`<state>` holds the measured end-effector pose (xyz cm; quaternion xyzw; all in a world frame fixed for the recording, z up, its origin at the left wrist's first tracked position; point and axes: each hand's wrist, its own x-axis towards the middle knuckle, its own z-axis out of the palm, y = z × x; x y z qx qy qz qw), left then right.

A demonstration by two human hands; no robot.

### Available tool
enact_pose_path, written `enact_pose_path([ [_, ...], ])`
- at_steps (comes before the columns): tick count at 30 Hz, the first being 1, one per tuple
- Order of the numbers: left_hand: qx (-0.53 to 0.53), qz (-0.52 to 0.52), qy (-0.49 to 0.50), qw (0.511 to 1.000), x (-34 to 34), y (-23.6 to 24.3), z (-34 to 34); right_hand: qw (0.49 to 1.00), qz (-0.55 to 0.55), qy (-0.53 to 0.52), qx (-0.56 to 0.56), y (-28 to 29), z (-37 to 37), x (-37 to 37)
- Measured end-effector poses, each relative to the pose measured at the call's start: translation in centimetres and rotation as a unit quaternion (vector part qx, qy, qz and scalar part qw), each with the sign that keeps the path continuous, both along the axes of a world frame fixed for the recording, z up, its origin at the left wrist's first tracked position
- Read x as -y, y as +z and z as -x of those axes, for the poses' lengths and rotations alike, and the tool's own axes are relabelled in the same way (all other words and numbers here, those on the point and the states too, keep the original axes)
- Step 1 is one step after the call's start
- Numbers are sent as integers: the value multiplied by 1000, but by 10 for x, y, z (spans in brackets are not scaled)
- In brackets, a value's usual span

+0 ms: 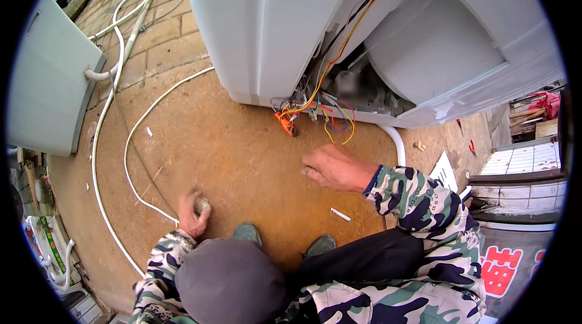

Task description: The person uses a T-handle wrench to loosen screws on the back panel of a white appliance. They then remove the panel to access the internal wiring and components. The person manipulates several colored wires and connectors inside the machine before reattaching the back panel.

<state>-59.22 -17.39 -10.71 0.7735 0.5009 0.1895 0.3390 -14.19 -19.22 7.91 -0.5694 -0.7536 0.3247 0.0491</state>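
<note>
My left hand (194,213) is low over the brown floor (230,154), its fingers curled and slightly blurred. A thin white cable (126,148) runs across the floor to its wrist. My right hand (336,167) hovers below the opened white washing machine (260,27), fingers drawn together; anything in either hand is too small or hidden to make out. Loose yellow, red and blue wires (348,130) hang from the machine's lower edge, just above my right hand, touching nothing of it. Beside them lies an orange object (285,124) with a dark end, its kind unclear.
The machine's opening bares a large rounded tub (430,39). A white hose (397,145) leaves its base. At left stands another white appliance (54,75) with a grey hose. Red-handled pliers (472,147) and a small white strip (340,214) lie on the floor.
</note>
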Motion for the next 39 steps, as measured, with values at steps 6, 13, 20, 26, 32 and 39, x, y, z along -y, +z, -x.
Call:
enact_pose_path([
  [6, -93, -77, -42, 992, 7, -4, -13, 1000, -13, 6, -6, 6, -4, -3],
  [13, -69, -116, 5, 991, 5, -4, -2, 998, -55, 39, -16, 0, -6, -13],
  [20, -6, -38, 324, 945, 30, 44, 72, 998, -22, -59, 27, 11, -37, 25],
  [26, 11, 225, 300, 927, 103, 38, 151, 997, 73, -8, 15, -8, -12, 21],
  [32, -33, 271, 205, 940, 64, -4, 121, 995, 70, -12, 67, 5, -20, 18],
  [39, 17, 320, 249, 914, 63, 11, 107, 993, 73, 11, 96, -2, -27, 19],
])
